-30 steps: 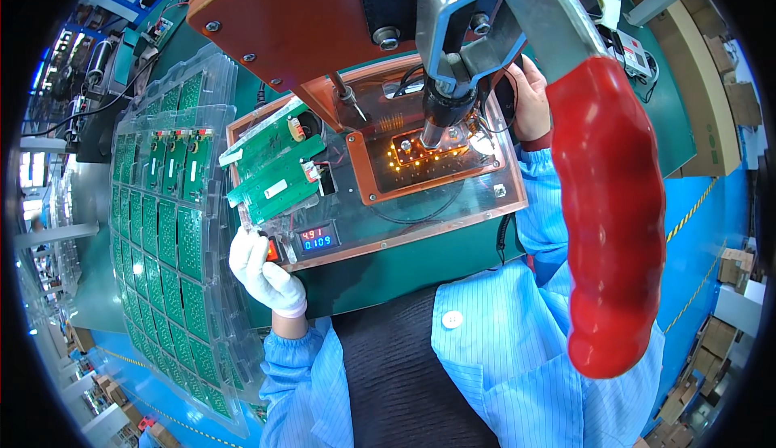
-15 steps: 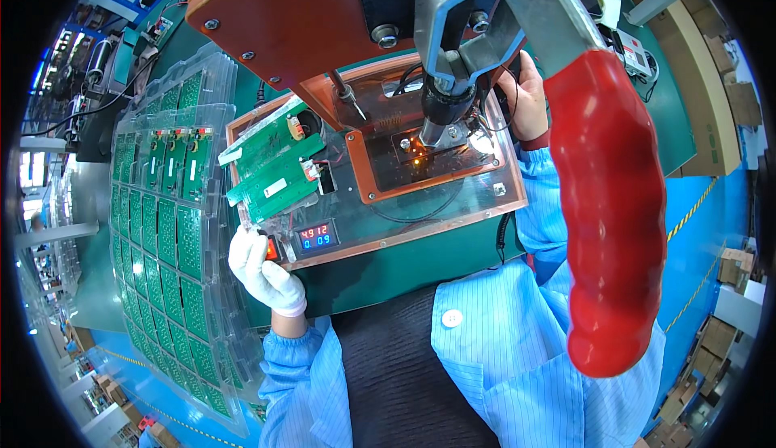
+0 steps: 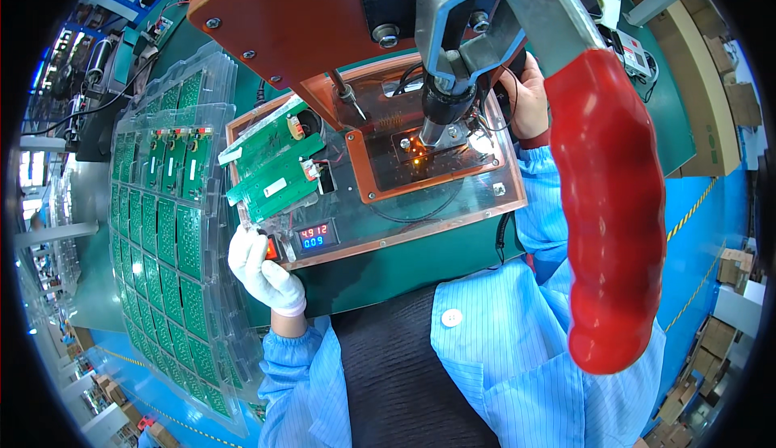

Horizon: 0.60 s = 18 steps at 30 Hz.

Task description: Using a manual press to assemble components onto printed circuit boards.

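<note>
My left hand point(image 3: 265, 274), in a white glove, is closed around the front-left corner of a clear-topped test fixture point(image 3: 380, 242), beside an orange-red switch point(image 3: 271, 248). My bare right hand point(image 3: 529, 100) is at the fixture's far right side, fingers curled by a dark part. The clamp's metal arm hides some of them, so what they hold cannot be made out. A toggle clamp with a red handle point(image 3: 614, 214) hangs in front. Its black-and-metal plunger point(image 3: 440, 117) points down at a framed window point(image 3: 420, 177) with small orange lights. Green circuit boards point(image 3: 279, 185) lie on the fixture's left.
Clear trays of green circuit boards point(image 3: 166, 230) stand at the left on the green table point(image 3: 388, 278). A small lit digital meter point(image 3: 315, 236) sits at the fixture's front. The orange press housing point(image 3: 267, 20) rises at the back. A cardboard box point(image 3: 703, 84) is at the right.
Both hands and the boards stay practically where they were. The clamp's red handle shows only a very slight shift.
</note>
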{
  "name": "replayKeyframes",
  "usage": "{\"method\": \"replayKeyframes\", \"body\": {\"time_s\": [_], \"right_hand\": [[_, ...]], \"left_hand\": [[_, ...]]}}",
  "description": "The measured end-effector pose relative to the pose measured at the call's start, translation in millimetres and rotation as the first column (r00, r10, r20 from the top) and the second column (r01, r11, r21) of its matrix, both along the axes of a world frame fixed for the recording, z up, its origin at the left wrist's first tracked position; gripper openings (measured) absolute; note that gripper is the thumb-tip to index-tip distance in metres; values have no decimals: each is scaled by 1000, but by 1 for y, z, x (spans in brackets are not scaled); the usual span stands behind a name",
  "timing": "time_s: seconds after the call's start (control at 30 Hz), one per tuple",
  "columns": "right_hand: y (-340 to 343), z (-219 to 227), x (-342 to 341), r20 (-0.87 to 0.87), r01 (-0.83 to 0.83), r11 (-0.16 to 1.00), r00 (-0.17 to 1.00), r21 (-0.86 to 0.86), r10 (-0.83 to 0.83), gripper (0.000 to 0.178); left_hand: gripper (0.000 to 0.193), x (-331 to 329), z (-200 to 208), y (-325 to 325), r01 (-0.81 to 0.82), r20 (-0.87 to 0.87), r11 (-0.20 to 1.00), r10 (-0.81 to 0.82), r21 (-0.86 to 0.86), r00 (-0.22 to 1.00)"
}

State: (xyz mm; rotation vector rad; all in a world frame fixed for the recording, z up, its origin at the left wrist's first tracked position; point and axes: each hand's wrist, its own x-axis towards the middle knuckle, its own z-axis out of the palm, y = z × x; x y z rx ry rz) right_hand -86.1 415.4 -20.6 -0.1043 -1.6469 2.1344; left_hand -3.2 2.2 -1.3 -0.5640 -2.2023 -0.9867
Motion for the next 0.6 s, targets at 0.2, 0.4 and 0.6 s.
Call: {"method": "replayKeyframes", "body": {"time_s": [0.2, 0.4, 0.6], "right_hand": [[0, 0, 0, 8, -4, 1000, 1000, 4, 4, 24], [-1, 2, 0, 4, 2, 1000, 1000, 4, -2, 23], [-2, 3, 2, -11, 2, 1000, 1000, 27, -2, 23]], "left_hand": [[31, 0, 0, 0, 3, -2, 1000, -3, 2, 1000], [32, 0, 0, 0, 5, -3, 1000, -5, 1, 1000], [32, 0, -1, 0, 2, -2, 1000, -2, 3, 1000]]}}
